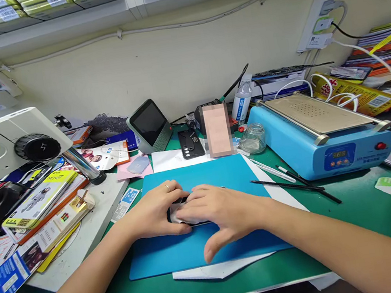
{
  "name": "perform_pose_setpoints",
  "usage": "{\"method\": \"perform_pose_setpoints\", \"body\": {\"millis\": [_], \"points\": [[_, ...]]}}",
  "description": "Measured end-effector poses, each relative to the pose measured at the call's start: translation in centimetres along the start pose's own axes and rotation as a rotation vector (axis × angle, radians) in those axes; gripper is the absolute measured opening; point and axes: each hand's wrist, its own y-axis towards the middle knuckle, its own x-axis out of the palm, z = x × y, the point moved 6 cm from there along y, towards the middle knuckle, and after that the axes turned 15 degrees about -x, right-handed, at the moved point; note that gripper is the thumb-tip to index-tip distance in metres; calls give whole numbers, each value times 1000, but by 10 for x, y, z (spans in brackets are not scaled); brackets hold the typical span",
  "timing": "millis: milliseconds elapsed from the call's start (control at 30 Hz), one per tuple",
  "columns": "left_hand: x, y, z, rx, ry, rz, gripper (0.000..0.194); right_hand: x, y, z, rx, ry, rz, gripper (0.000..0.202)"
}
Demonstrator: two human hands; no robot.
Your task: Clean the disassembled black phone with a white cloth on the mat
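Observation:
A dark, flat, phone-like object lies on the blue mat (161,257), mostly covered by both hands. My left hand (156,210) grips its left end between thumb and fingers, with a ring on one finger. Bunched white cloth or tissue (175,216) shows between the hands. My right hand (224,209) presses that white material onto the object with its fingertips, its thumb held out over the mat. The exact shape of what lies beneath is hidden.
A blue heating machine (289,146) stands at right, black sticks (288,185) before it. A glass jar (254,139), a bottle (243,101), a dark phone case (191,143) and a small display (150,124) stand behind. A microscope (34,138) and boxes are at left.

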Motion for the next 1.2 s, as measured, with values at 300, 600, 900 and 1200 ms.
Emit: {"method": "perform_pose_setpoints", "body": {"millis": [300, 600, 900, 1200], "points": [[-1, 0, 2, -8, 10, -2, 59, 1, -2, 0, -21, -59, -9, 59], [1, 0, -1, -1, 5, 2, 58, -4, -9, 7, 47, -104, 14, 57], [0, 1, 1, -10, 7, -22, 59, -11, -15, 14, 98, -84, 62, 68], [0, 0, 1, -7, 3, -20, 60, -12, -15, 12, 99, -26, 76, 71]]}}
